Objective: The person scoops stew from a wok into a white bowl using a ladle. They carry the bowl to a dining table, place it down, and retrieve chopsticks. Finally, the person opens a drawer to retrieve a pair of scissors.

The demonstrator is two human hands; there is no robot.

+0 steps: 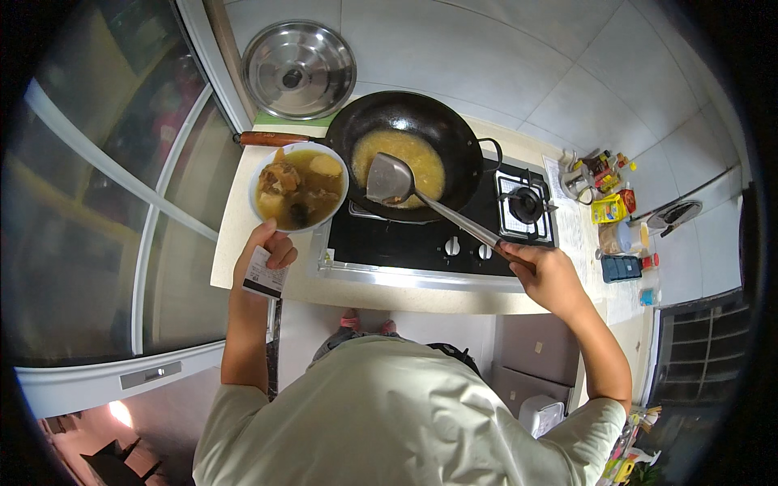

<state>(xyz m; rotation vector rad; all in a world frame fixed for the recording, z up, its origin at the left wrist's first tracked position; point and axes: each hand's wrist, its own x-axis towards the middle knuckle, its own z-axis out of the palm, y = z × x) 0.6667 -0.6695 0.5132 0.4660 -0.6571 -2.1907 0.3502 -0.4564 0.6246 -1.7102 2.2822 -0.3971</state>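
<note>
My left hand [273, 247] grips the near rim of a white bowl [344, 197] of brownish soup with chunks in it, left of the wok. A printed paper slip or label [265, 274] shows at my left wrist. My right hand [545, 274] is closed round the handle of a metal spatula [391, 180]. The spatula's blade reaches over the black wok [421, 109], at the near side of the yellowish broth [417, 150] inside. The wok has a wooden handle [267, 139] on the left and a loop handle on the right.
The wok stands on a black gas stove [381, 255]; its right burner [527, 205] is bare. A steel lid [296, 81] leans on the tiled wall. Seasoning packets and jars [616, 208] crowd the counter at right. A framed glass door [182, 275] borders the left side.
</note>
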